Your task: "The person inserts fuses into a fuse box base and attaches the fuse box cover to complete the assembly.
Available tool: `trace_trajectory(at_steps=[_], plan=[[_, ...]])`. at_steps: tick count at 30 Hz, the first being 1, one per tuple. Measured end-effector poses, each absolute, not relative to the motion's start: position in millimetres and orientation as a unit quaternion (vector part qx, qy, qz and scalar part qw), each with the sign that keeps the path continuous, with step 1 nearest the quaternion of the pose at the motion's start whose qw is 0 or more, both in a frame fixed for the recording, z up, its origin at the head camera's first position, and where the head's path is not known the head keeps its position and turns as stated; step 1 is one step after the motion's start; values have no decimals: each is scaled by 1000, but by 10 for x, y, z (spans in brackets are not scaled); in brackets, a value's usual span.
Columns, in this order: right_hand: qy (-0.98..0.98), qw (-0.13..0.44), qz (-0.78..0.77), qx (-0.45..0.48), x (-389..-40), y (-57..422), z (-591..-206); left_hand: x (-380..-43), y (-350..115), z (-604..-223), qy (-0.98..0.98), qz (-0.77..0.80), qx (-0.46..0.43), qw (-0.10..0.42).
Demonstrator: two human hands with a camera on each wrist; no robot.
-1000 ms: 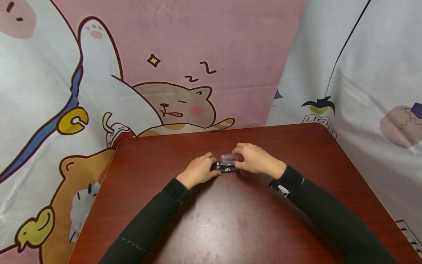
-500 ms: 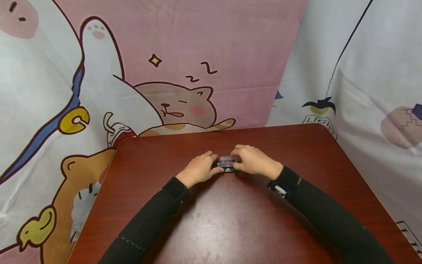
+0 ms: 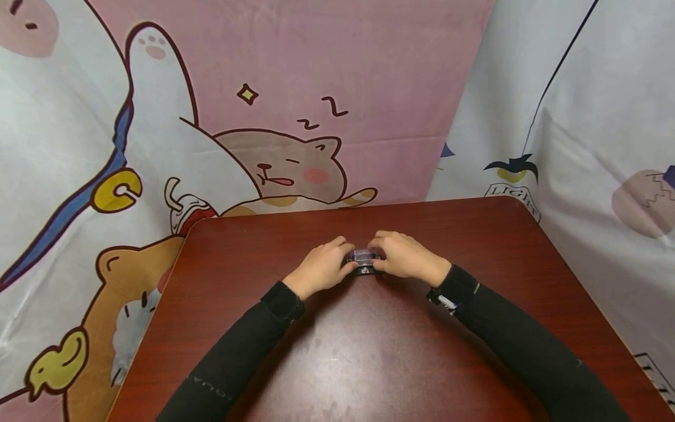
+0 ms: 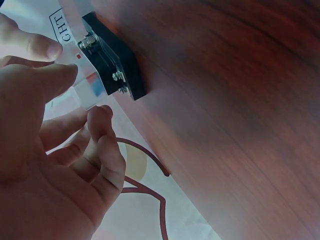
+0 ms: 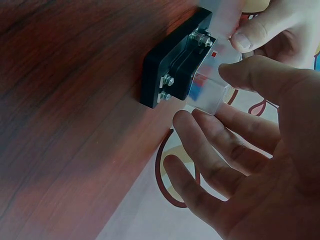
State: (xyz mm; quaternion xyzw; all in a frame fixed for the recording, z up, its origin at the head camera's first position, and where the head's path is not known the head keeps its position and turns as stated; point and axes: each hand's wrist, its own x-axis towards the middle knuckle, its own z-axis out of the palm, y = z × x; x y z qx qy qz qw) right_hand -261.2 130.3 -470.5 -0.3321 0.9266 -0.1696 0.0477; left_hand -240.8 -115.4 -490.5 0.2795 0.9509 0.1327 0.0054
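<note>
On the table is a small black base (image 5: 155, 70) with metal screw terminals (image 5: 167, 81). A clear plastic cover (image 3: 362, 257) sits over its middle, with red and blue showing through the plastic. My left hand (image 3: 321, 266) pinches the cover's left side between thumb and fingers. From the opposite side, my right hand (image 3: 403, 255) holds the same cover with its thumb at the near edge and fingertips at the far one. In the right wrist view, both thumbs are close together at the clear plastic. The hands partly hide the base's ends in the head view.
The reddish-brown wooden table (image 3: 327, 351) has its far edge a short way beyond the hands. Behind it hangs a cloth backdrop (image 3: 390, 88) with cartoon animals. Dark sleeves and wrist straps cover both forearms.
The clear cover has come down a little onto the black base. My left hand has shifted right, from the base's left end to the cover; my right hand has moved slightly left.
</note>
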Motion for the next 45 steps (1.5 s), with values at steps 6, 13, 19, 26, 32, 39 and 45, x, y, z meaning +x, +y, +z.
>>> trace_trajectory(at_steps=[6, 13, 19, 26, 32, 39, 45], plan=[[928, 46, -166, -332, -2609, 1299, -4723, -2408, -1140, -4907, 951, 126, 281, 7], [926, 40, -155, -341, -2639, 1306, -4767, -2412, -1124, -4922, 951, 126, 281, 12], [925, 44, -152, -346, -2652, 1307, -4778, -2419, -1119, -4917, 951, 124, 283, 15], [924, 47, -153, -347, -2637, 1305, -4778, -2418, -1110, -4901, 948, 127, 292, 19], [923, 47, -149, -353, -2626, 1293, -4782, -2415, -1106, -4885, 947, 121, 297, 20], [925, 51, -149, -345, -2606, 1301, -4795, -2396, -1106, -4891, 950, 113, 289, 27], [930, 39, -171, -323, -2578, 1384, -4773, -2360, -1193, -4858, 955, 121, 270, 33]])
